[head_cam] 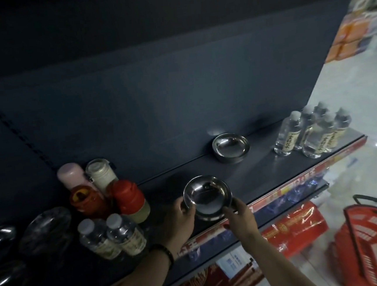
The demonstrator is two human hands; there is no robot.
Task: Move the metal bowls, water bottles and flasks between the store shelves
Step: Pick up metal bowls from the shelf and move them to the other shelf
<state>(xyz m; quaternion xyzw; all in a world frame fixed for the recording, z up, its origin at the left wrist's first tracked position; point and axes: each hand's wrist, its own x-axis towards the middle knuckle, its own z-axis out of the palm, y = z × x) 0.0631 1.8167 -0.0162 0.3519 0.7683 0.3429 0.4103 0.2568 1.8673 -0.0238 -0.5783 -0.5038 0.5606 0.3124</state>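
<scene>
Flasks (100,187) stand upright, clustered, at 9 o'clock of my hands. Left hand (181,216) grips the metal bowl (207,194) at its 8 o'clock rim, and right hand (239,214) grips the 4 o'clock rim. The bowl is mouth-up over the shelf (265,172) front. Second bowl (231,147) lies at 1 o'clock, nearer my right hand, so the likely set-down is beside it. Water bottles (314,131) sit farther off at 2 o'clock.

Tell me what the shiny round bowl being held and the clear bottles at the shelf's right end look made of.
Shiny round bowl: polished metal, probably stainless steel, given its mirror-like reflections. Clear bottles: seemingly thin transparent plastic, with see-through bodies, pale caps and paper-like labels.
</scene>
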